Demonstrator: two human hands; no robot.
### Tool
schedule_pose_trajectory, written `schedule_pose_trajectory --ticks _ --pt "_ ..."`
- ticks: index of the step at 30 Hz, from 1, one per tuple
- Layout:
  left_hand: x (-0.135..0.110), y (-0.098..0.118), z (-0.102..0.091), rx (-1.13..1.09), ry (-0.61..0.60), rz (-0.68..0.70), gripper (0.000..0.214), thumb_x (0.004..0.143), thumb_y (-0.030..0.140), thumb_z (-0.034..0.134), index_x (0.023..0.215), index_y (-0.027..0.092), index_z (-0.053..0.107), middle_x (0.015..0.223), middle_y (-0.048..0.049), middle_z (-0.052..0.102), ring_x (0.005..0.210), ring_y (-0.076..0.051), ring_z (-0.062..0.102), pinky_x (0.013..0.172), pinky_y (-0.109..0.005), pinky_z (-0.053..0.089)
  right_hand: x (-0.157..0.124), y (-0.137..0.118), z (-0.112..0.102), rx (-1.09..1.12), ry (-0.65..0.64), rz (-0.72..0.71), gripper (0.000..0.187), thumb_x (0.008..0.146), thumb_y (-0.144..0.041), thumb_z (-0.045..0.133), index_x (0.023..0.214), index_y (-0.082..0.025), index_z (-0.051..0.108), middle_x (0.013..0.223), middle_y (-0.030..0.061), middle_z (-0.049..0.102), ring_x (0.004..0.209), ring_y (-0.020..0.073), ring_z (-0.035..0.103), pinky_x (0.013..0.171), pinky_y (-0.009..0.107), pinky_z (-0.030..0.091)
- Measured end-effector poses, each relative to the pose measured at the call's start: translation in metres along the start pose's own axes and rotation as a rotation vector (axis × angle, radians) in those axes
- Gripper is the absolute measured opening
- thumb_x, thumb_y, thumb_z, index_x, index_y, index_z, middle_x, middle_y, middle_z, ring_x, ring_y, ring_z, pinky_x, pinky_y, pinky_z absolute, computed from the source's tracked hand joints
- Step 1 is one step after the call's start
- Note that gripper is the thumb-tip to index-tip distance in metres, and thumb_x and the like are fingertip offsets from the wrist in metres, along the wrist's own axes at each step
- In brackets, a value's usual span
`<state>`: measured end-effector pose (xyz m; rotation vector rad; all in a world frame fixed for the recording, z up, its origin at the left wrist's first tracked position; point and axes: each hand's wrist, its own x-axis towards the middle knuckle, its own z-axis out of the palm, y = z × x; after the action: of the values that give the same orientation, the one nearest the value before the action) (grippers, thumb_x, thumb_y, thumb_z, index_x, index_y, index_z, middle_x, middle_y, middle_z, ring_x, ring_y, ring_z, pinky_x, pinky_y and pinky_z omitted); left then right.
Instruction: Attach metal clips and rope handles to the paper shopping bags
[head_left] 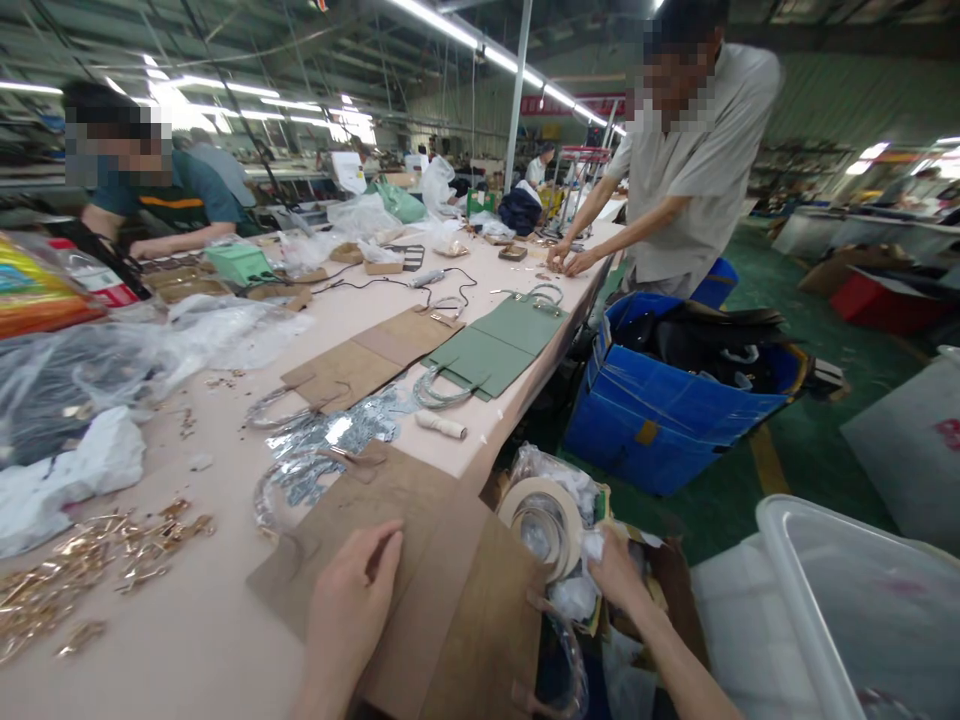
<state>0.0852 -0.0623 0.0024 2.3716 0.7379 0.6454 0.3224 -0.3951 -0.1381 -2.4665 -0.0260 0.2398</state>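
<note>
My left hand (356, 590) rests on a flat brown bag panel (442, 560) at the table's near edge. Its fingers are curled toward the thumb; whatever they may hold is hidden. The panel has handles wrapped in clear plastic, one hanging past the edge. Off the table, my right hand (619, 572) is closed at a crumpled white scrap (592, 545) over a box of waste. Beside that hand stands a roll of cream tape (541, 525). Ahead lie a green bag panel (495, 345), a second brown panel (367, 360) and a small pale roll (441, 425).
Silvery strips (334, 440) lie beyond the near panel. Gold metal fittings (82, 570) are heaped at left, near plastic bags (82, 370). A blue bin (667, 420) and a white tub (817, 620) stand right. One co-worker (697, 170) leans over the table; another sits far left.
</note>
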Motion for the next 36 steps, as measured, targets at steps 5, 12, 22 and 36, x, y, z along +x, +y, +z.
schedule_pose_trajectory --ticks 5,12,22,36 --pt "-0.002 -0.003 -0.001 -0.013 0.014 0.027 0.032 0.101 0.046 0.050 0.106 0.026 0.075 0.110 -0.0055 0.078 0.099 -0.025 0.074 0.082 -0.034 0.058 0.020 0.012 0.005 -0.374 -0.160 -0.035 0.036 0.079 -0.022 0.069 0.113 -0.012 0.068 0.108 0.0237 0.072 0.108 0.0418 0.071 0.092 0.048 0.050" --pt "-0.004 -0.009 0.004 -0.026 0.031 0.053 0.028 0.101 0.045 0.053 0.107 0.027 0.074 0.109 -0.0033 0.078 0.098 -0.024 0.075 0.079 -0.033 0.059 0.052 0.016 0.010 -0.610 -0.255 -0.160 0.034 0.085 -0.021 0.069 0.118 -0.011 0.070 0.133 0.0250 0.062 0.119 0.0339 0.068 0.101 0.038 0.048" --pt "-0.005 -0.009 0.003 -0.030 0.037 0.060 0.026 0.102 0.043 0.053 0.107 0.028 0.074 0.107 -0.0017 0.078 0.098 -0.023 0.074 0.082 -0.033 0.058 0.059 0.026 0.026 -0.685 -0.368 -0.162 0.024 0.082 -0.019 0.065 0.101 -0.008 0.075 0.107 0.0242 0.077 0.106 0.0354 0.074 0.085 0.036 0.053" --pt "-0.007 -0.009 0.003 -0.021 0.034 0.077 0.027 0.102 0.043 0.052 0.106 0.027 0.074 0.106 -0.0032 0.078 0.097 -0.023 0.074 0.083 -0.033 0.058 0.141 0.019 0.004 -0.579 -0.186 -0.193 0.044 0.087 -0.033 0.058 0.125 -0.014 0.071 0.116 0.0205 0.074 0.110 0.0334 0.072 0.088 0.034 0.049"
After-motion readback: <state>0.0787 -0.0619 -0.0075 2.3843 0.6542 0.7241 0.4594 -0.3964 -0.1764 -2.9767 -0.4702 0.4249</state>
